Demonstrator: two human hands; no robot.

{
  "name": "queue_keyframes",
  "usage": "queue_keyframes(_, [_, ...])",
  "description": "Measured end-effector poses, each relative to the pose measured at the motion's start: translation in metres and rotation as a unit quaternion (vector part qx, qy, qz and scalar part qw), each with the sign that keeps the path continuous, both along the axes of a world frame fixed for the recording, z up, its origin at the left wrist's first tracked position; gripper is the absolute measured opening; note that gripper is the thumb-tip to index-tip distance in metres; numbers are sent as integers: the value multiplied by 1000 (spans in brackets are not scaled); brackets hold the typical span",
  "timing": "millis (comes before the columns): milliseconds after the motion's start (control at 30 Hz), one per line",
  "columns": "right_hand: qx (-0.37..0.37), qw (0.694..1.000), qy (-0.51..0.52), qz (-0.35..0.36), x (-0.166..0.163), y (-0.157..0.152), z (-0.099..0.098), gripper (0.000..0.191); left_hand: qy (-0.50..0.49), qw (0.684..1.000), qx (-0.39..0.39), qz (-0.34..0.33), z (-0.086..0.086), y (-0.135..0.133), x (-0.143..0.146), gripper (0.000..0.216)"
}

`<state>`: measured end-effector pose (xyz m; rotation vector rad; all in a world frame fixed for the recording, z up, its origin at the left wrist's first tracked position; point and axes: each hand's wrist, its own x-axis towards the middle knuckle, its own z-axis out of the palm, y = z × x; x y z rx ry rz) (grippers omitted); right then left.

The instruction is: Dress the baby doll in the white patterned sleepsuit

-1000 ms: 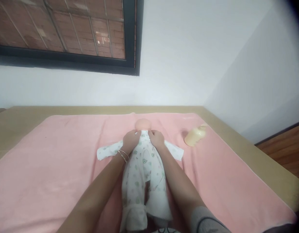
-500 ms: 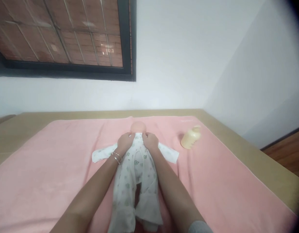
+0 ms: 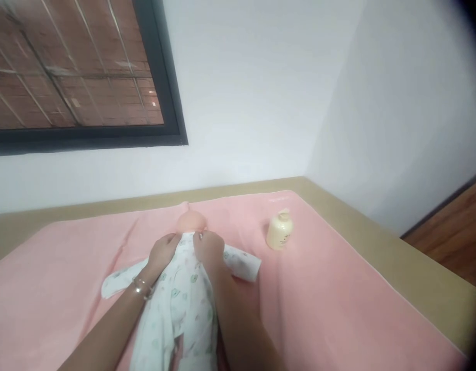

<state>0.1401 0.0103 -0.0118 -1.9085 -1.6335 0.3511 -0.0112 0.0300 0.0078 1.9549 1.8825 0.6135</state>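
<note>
A bald baby doll point(image 3: 191, 221) lies at the far middle of a pink cloth, with only its rounded head showing. White printed baby clothes point(image 3: 183, 304) cover its body, long sleeves spread to both sides and legs stretching toward me. My left hand point(image 3: 164, 252), a silver bracelet on its wrist, is closed on the cloth at the left of the collar; its fingertips are partly hidden. At the collar's right side, my right hand point(image 3: 209, 248) grips the fabric with curled fingers. To the right stands a pale yellow bottle point(image 3: 279, 233), touched by neither hand.
The pink cloth point(image 3: 319, 304) is spread over a tan surface point(image 3: 350, 234) whose edge shows at the back and right. Behind it rises a white wall point(image 3: 245, 103) with a dark-framed window point(image 3: 174, 103) at upper left. Brown wood point(image 3: 450, 237) shows at far right.
The view has turned to the right, so the doll, hands and bottle appear farther left and lower. Both hands stay at the collar of the clothes.
</note>
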Motion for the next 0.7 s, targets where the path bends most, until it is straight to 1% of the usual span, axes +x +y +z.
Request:
queue_keyframes(200, [-17, 1000, -21, 12, 4, -4, -1, 48, -2, 1000, -8, 4, 2, -3, 3, 47])
queue_keyframes(400, [-9, 999, -53, 1, 6, -8, -5, 47, -4, 1000, -23, -15, 5, -5, 6, 49])
queue_keyframes(533, [2, 999, -41, -2, 8, -8, -5, 48, 14, 1000, -14, -14, 1, -1, 6, 49])
queue_keyframes(700, [0, 1000, -25, -13, 10, -8, -3, 47, 14, 999, -8, -35, -5, 4, 5, 52])
